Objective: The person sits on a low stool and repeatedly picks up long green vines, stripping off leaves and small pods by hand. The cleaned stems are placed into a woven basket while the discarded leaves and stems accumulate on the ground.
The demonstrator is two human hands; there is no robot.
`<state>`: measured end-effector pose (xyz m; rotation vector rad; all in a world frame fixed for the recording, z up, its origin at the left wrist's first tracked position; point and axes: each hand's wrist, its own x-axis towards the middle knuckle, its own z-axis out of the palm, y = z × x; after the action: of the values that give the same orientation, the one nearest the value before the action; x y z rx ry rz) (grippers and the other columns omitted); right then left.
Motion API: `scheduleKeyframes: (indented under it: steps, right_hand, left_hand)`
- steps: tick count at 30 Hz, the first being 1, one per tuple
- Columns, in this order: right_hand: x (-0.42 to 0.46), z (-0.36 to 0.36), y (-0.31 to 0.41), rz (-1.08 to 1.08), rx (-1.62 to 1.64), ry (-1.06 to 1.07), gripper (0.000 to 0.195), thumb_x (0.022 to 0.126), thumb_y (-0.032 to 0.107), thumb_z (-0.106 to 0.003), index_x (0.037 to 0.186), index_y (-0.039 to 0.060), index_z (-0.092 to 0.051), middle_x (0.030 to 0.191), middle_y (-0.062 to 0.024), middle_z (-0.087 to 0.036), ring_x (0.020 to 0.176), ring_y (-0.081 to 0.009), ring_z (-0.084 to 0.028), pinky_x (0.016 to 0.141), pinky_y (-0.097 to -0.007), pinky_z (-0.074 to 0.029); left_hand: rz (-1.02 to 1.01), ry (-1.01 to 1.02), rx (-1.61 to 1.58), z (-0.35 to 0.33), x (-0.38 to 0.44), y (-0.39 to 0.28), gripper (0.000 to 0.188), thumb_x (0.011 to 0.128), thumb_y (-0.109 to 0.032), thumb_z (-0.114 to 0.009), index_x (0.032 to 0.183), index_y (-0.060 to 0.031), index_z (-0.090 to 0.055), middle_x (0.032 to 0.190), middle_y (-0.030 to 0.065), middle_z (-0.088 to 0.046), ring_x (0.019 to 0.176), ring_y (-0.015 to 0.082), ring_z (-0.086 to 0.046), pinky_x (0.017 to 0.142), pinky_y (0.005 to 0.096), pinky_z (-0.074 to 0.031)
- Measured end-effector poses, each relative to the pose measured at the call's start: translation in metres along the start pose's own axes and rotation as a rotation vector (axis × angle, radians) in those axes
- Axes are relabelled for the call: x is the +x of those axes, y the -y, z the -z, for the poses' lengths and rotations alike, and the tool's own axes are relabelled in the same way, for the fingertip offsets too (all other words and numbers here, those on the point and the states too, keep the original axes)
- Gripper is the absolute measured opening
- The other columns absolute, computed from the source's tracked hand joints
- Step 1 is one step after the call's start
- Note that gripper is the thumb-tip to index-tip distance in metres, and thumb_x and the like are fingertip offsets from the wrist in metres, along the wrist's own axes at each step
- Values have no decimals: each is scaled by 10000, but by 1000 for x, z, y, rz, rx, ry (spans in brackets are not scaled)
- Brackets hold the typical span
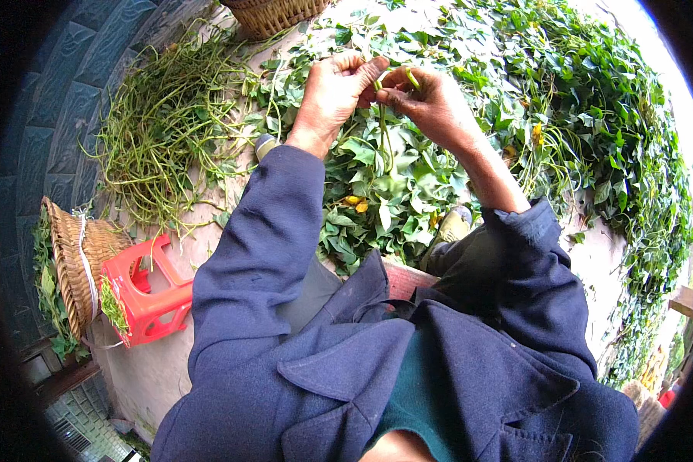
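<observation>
My left hand (336, 92) and my right hand (424, 101) meet at the top centre, fingertips nearly touching. Between them they hold a thin green vine stem (383, 133) that hangs down and curls up over the right fingers. Below and around the hands lies a broad spread of cut leafy vines (404, 190) with some yellowed leaves. To the left of my left hand is a tangled heap of mostly leafless green stems (167, 127).
A red plastic stool (173, 289) stands at lower left beside a tipped wicker basket (72, 260) with leaves at its mouth. Another woven basket (277, 17) is at the top. More leafy vines (606, 115) are piled at right. A grey tiled wall (40, 150) borders the left.
</observation>
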<state>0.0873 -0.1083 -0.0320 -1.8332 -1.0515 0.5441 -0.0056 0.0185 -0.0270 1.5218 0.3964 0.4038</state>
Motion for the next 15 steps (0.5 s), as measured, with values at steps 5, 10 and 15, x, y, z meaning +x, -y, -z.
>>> scheduleKeyframes:
  steps: [5, 10, 15]
  right_hand:
    - [0, 3, -2, 131, -99, 29, 190, 807, 154, -601, 933, 13, -591, 739, -44, -608, 657, -84, -530, 613, -243, -443]
    - [6, 17, -16, 238, -478, -278, 157, 787, 185, -585, 890, 68, -603, 806, -139, -611, 717, -274, -596, 646, -338, -461]
    - [9, 27, -33, 117, 117, -14, 230, 912, 229, -431, 1004, 19, -457, 832, -61, -593, 706, -127, -579, 619, -239, -462]
  left_hand:
    - [-12, 5, 49, -1, -1, 2, 226, 796, -239, -629, 706, -33, -604, 573, -16, -535, 477, 39, -446, 444, 196, -364]
    - [191, 126, -132, 2, -6, -4, 247, 779, -298, -639, 709, -67, -584, 592, -30, -536, 478, 37, -450, 465, 169, -359]
    - [88, -40, -218, 14, 3, 1, 235, 777, -290, -640, 687, -85, -569, 561, -20, -522, 476, 73, -470, 474, 209, -382]
